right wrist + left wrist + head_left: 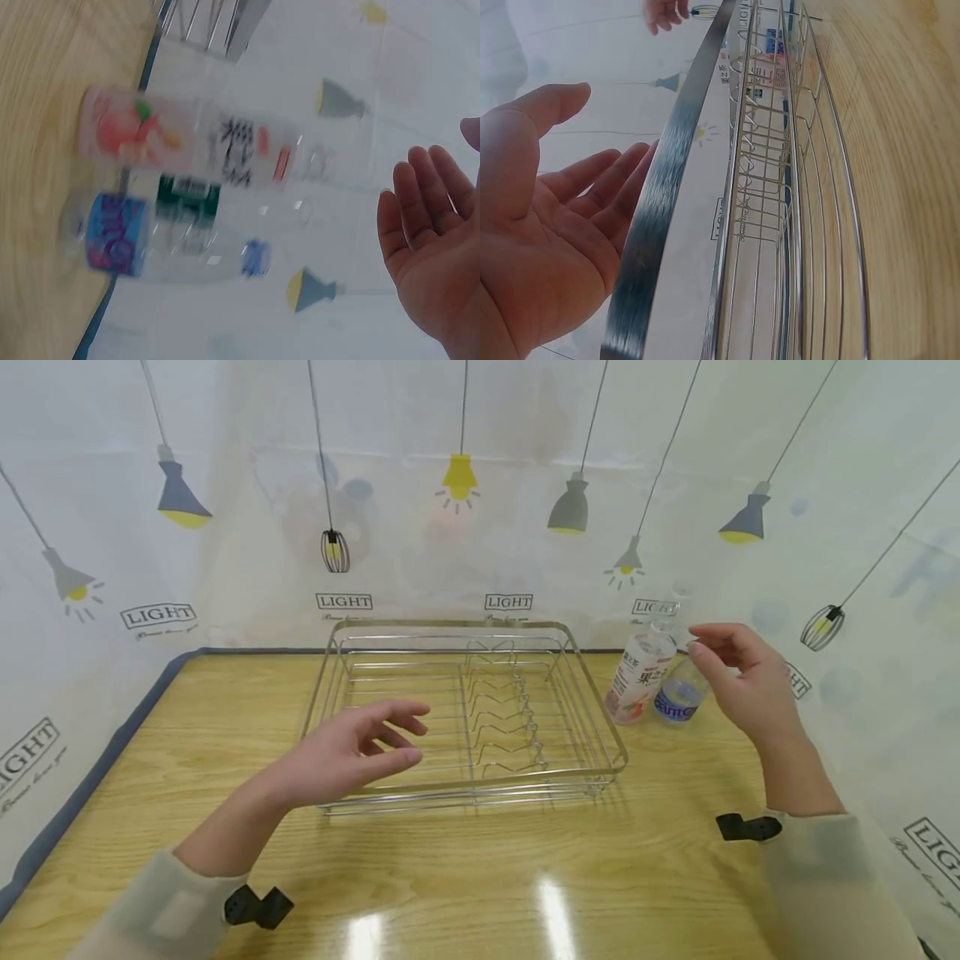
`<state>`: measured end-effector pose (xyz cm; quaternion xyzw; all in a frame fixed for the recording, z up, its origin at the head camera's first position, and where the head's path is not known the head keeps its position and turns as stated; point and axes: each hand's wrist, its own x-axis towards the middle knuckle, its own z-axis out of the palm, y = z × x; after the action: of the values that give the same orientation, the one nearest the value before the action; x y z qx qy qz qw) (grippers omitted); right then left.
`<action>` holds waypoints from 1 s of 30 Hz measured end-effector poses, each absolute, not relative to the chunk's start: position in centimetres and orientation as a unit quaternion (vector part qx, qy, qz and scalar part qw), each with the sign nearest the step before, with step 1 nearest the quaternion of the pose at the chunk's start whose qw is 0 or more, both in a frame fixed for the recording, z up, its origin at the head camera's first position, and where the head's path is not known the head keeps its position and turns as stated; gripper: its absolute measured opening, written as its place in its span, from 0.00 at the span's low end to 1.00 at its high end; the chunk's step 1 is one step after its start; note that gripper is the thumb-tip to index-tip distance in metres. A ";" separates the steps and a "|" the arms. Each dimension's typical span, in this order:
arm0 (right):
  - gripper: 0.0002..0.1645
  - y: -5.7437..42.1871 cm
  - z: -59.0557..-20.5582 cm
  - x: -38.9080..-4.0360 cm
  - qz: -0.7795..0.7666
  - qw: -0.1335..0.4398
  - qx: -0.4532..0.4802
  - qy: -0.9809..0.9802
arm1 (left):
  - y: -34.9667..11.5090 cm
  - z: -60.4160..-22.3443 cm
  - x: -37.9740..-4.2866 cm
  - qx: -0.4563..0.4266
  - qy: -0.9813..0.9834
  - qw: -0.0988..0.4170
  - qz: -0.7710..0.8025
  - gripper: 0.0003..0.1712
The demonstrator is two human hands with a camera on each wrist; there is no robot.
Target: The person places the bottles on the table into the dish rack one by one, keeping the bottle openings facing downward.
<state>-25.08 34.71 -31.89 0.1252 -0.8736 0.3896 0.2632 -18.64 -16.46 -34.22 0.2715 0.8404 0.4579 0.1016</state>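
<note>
My left hand point(348, 756) hovers over the near left part of a metal wire dish rack point(525, 777), its fingers loosely bent and holding nothing. In the left wrist view the palm is bare beside the rack's flat rim point(660, 202). My right hand point(750, 685) is raised near several plastic bottles, with thumb and fingers loosely curved. The right wrist view shows that hand point(435, 240) apart from them. A bottle with a peach label point(187, 139) stands beside a clear bottle with a blue-purple label point(678, 700). A green-labelled bottle point(187, 199) is partly hidden between them.
The rack stands on a wood-grain table point(450, 877), with wavy wire dividers point(506, 727) on its right half. A white printed cloth point(420, 560) with lamp pictures hangs around the table's back and sides.
</note>
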 end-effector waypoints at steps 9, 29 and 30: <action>0.38 40.4 -34.6 -27.1 0.429 0.200 -0.017 -0.881 | -16.3 -34.3 -18.4 0.273 0.843 0.089 0.455 0.31; 0.64 42.1 -40.7 -31.4 0.445 -0.018 -0.032 -0.895 | -16.1 -35.0 -18.6 0.263 0.826 0.085 0.490 0.28; 0.64 42.1 -40.9 -31.4 0.443 -0.019 -0.030 -0.896 | -16.1 -35.0 -18.6 0.263 0.825 0.086 0.492 0.28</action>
<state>-31.42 42.12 -40.86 -0.0298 -0.8959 0.4429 -0.0189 -18.60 -16.10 -35.03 0.2632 0.8253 0.4922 0.0857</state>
